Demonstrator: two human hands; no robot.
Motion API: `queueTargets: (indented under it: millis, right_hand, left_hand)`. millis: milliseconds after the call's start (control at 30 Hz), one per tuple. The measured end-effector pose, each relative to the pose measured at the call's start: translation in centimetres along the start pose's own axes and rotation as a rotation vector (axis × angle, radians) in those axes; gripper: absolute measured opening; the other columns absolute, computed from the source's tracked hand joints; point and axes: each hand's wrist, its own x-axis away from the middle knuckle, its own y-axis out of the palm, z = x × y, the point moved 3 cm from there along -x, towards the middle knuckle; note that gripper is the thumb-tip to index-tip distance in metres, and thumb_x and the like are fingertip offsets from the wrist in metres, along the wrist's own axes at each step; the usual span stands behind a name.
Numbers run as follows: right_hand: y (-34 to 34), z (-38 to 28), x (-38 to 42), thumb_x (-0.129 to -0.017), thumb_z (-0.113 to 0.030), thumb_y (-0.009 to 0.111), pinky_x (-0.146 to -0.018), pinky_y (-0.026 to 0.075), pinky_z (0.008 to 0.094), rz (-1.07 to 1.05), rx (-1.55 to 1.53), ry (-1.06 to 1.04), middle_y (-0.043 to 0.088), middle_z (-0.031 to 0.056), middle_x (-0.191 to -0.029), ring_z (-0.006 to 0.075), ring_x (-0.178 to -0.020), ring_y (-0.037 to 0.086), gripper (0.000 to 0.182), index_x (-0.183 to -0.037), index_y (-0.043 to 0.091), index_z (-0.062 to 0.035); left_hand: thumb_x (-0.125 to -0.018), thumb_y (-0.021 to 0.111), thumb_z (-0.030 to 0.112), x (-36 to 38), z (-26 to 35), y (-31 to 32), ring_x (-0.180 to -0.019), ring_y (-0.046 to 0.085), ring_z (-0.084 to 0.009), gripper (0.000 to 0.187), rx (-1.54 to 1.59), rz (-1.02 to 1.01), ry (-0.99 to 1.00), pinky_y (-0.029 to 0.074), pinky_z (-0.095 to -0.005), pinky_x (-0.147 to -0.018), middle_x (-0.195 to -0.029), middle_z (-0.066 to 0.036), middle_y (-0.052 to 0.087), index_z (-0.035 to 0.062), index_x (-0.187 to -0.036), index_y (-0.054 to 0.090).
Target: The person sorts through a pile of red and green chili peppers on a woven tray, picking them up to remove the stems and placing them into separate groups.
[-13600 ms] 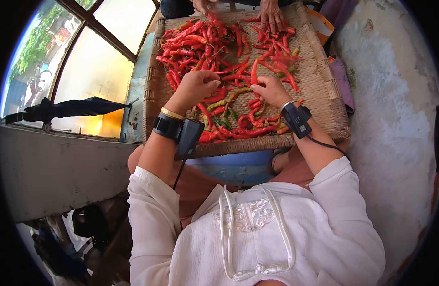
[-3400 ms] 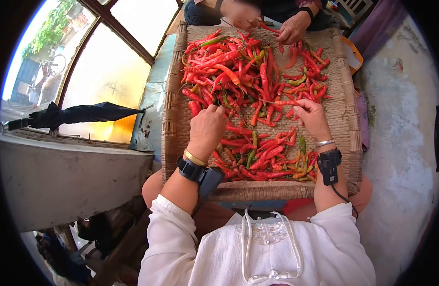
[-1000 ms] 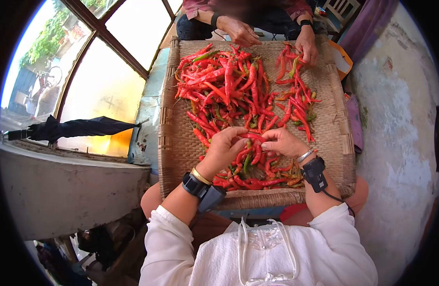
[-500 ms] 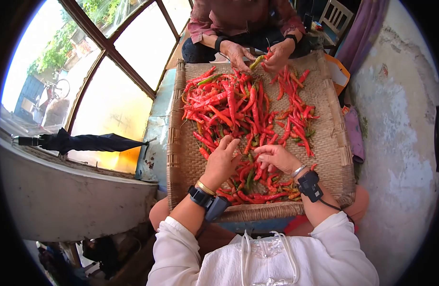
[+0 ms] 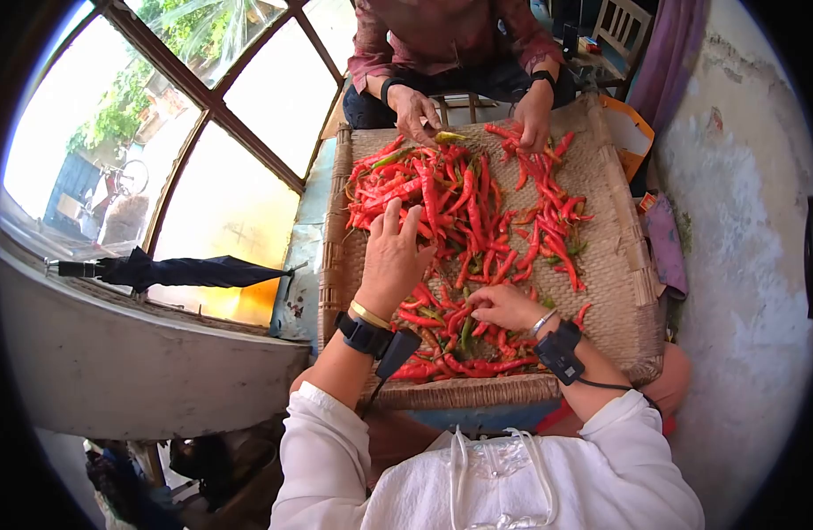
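Red peppers with a few green ones lie on a woven tray (image 5: 614, 291). My left hand (image 5: 391, 256) reaches over the lower left edge of the large pepper pile (image 5: 428, 190), its fingers spread. At the near pepper pile (image 5: 455, 331), my right hand (image 5: 505, 307) has its thumb and fingertips drawn together; whatever lies between them is too small to make out. Some peppers under both hands are hidden.
Across the tray a person (image 5: 450, 40) holds a yellow-green pepper (image 5: 449, 137) in one hand and has the other at the red peppers. A folded dark umbrella (image 5: 194, 271) lies by the window at left. A rough wall (image 5: 733, 265) stands at right.
My left hand has moved forward and left, onto the large pile. My right hand has lowered slightly. The other person's hands have parted, one coming down to the peppers at right.
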Motion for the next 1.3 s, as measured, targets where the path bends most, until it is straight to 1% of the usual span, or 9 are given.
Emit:
queueTargets:
  millis: [167,233,400,567,667,800,900,1067,1300]
  right_hand:
    - [0.0,0.1,-0.1,-0.079,-0.021,0.06,-0.068,0.048,0.0312,-0.007,0.114,-0.001,0.064,0.0082,-0.083,0.0192,-0.076,0.061,0.033,-0.106,0.059,-0.0024]
    - [0.1,0.5,-0.2,-0.078,-0.025,0.06,-0.07,0.047,0.0349,-0.012,0.054,-0.031,0.063,0.0113,-0.085,0.0233,-0.079,0.061,0.034,-0.104,0.06,-0.0029]
    - [-0.3,0.9,-0.3,-0.078,-0.023,0.061,-0.07,0.048,0.0333,0.012,0.06,-0.038,0.064,0.0109,-0.085,0.0216,-0.079,0.061,0.034,-0.105,0.059,-0.0026]
    - [-0.6,0.4,-0.1,-0.079,-0.02,0.061,-0.067,0.048,0.031,0.108,0.099,-0.05,0.064,0.0078,-0.079,0.0165,-0.072,0.061,0.043,-0.116,0.052,-0.0009]
    - [-1.3,-0.5,0.5,-0.081,-0.02,0.061,-0.056,0.046,0.0278,0.219,-0.319,0.043,0.06,0.0064,-0.071,0.0119,-0.064,0.059,0.051,-0.123,0.042,0.001]
    - [-1.4,0.0,0.3,-0.085,-0.018,0.056,-0.051,0.046,0.0225,0.097,-0.333,0.135,0.059,0.0032,-0.079,0.0092,-0.064,0.057,0.045,-0.124,0.041,-0.0008]
    - [-0.5,1.1,-0.1,-0.086,-0.016,0.054,-0.049,0.046,0.019,0.094,-0.671,0.179,0.057,0.0019,-0.086,0.0075,-0.062,0.056,0.041,-0.123,0.043,-0.0028]
    - [-0.8,2.0,-0.6,-0.084,-0.014,0.058,-0.042,0.04,0.0159,0.344,-0.94,0.07,0.057,0.0011,-0.079,0.0053,-0.059,0.053,0.043,-0.124,0.044,-0.0061]
    - [-4.4,1.2,0.1,-0.083,-0.009,0.058,-0.042,0.039,0.0171,0.433,-0.433,0.095,0.055,-0.0036,-0.066,0.0027,-0.05,0.048,0.027,-0.109,0.057,-0.0025]
  left_hand:
    - [-0.06,0.075,0.036,-3.7,-2.8,3.8,-0.109,0.041,-0.0364,0.076,-0.155,0.139,-0.121,0.042,-0.0448,-0.085,-0.126,-0.017,0.037,0.0088,-0.123,0.042]
    - [-0.06,0.075,0.033,-4.0,-2.3,5.0,-0.105,0.042,-0.0358,0.076,-0.16,-0.028,-0.167,0.043,-0.0431,-0.085,-0.126,-0.016,0.037,0.009,-0.123,0.042]
    - [-0.065,0.064,0.012,-1.9,-1.8,6.7,-0.096,0.047,-0.0362,0.041,-0.07,-0.003,0.012,0.045,-0.0398,-0.082,-0.114,-0.014,0.046,0.011,-0.105,0.057]
    - [-0.069,0.06,0.009,0.5,-1.6,7.5,-0.089,0.054,-0.0344,0.032,0.134,-0.068,0.098,0.047,-0.0404,-0.078,-0.106,-0.015,0.049,0.0089,-0.101,0.06]
    - [-0.068,0.063,0.008,2.6,1.1,6.7,-0.084,0.056,-0.0326,0.034,0.251,-0.343,0.035,0.047,-0.0381,-0.074,-0.094,-0.014,0.053,0.0062,-0.102,0.059]
    - [-0.071,0.064,0.01,4.6,2.9,7.1,-0.085,0.058,-0.0299,0.029,0.439,-0.31,0.136,0.048,-0.0369,-0.073,-0.091,-0.014,0.057,0.0037,-0.099,0.06]
    - [-0.072,0.064,0.008,5.3,2.9,7.3,-0.082,0.059,-0.0267,0.027,0.621,-0.259,0.043,0.048,-0.0338,-0.07,-0.09,-0.013,0.057,0.0031,-0.098,0.06]
    - [-0.073,0.064,0.006,4.4,3.0,6.7,-0.078,0.059,-0.0245,0.024,0.716,-0.284,0.055,0.047,-0.0313,-0.067,-0.087,-0.012,0.057,0.003,-0.096,0.06]
    - [-0.074,0.06,0.009,4.4,1.4,6.0,-0.076,0.058,-0.0301,0.015,0.564,-0.233,0.076,0.048,-0.0367,-0.068,-0.086,-0.013,0.058,0.0035,-0.087,0.062]
